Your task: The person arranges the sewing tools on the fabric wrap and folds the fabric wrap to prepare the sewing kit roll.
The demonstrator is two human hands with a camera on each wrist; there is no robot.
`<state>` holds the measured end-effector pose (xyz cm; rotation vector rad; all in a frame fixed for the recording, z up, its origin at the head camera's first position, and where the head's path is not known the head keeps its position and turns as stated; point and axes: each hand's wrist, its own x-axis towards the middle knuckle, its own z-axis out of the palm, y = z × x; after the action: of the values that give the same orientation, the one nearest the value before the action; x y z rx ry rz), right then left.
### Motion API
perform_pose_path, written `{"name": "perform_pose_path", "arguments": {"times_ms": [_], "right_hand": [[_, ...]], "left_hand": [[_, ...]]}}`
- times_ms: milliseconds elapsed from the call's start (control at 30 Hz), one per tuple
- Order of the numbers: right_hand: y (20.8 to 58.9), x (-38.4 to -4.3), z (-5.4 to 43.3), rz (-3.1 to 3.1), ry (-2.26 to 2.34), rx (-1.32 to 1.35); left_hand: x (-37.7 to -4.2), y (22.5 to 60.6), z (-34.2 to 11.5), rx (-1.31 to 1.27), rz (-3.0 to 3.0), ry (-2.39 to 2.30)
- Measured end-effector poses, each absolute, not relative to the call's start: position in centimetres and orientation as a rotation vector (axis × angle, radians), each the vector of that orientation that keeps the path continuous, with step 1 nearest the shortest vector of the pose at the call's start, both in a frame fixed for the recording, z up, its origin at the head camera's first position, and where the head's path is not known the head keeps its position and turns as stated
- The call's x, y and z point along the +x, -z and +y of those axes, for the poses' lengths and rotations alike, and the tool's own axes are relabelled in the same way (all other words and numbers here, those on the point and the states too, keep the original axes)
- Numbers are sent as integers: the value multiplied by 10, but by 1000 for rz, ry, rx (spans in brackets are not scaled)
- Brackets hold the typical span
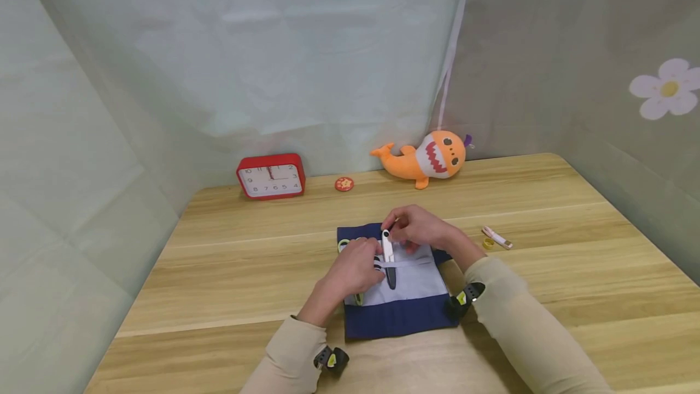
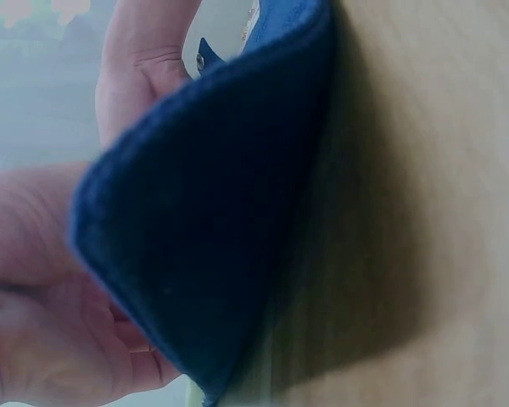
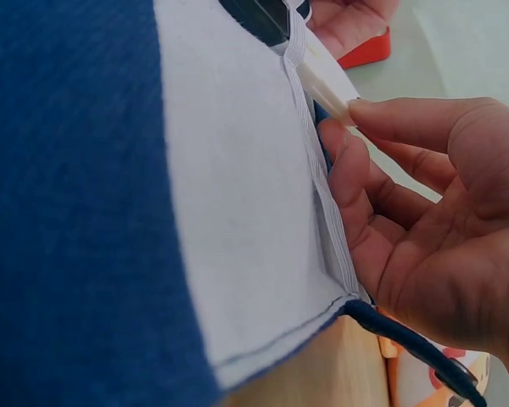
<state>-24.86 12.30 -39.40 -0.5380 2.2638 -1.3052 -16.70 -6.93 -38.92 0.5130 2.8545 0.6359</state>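
A navy fabric roll with a pale lining (image 1: 418,284) lies spread out under both hands. A white-handled knife-like tool (image 1: 387,248) with a black lower part lies under the roll's elastic band (image 1: 410,264). My right hand (image 1: 418,227) pinches its white end between thumb and fingers (image 3: 399,119). On the left, my left hand (image 1: 355,266) is at the band beside a small black-and-white item (image 1: 377,262); its grip is hidden. A green-edged item (image 1: 358,299) shows partly beneath that hand. In the left wrist view, a navy flap (image 2: 204,195) covers the fingertips.
At the back of the wooden table (image 1: 219,297) stand a red clock (image 1: 271,177) and an orange shark plush (image 1: 423,158), with a round red badge (image 1: 344,183) between them. To the right lie a yellow ring-shaped item (image 1: 488,242) and a pale strap-like item (image 1: 497,238).
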Motion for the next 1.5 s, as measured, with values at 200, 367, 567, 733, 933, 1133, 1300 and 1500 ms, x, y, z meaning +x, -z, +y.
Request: {"name": "perform_pose_path", "arguments": {"times_ms": [200, 367, 567, 733, 933, 1133, 1300, 1500], "right_hand": [[394, -247, 122, 2267, 1286, -541], [395, -246, 122, 2267, 1281, -557], [395, -245, 122, 2277, 1264, -580], [397, -245, 123, 2263, 1244, -603], [398, -244, 124, 2248, 1233, -604], [399, -244, 125, 2208, 1253, -603], [398, -244, 125, 2207, 1239, -588], [397, -243, 123, 2229, 1206, -578]], "left_hand": [[-167, 389, -70, 513, 2856, -639], [-166, 389, -69, 503, 2847, -644], [-167, 388, -69, 476, 2835, -648], [-167, 388, -68, 436, 2818, -658], [-167, 387, -68, 426, 2812, -662], [-166, 387, -68, 437, 2817, -664], [-166, 387, -69, 436, 2814, -666], [-167, 388, -70, 446, 2820, -664]]}}
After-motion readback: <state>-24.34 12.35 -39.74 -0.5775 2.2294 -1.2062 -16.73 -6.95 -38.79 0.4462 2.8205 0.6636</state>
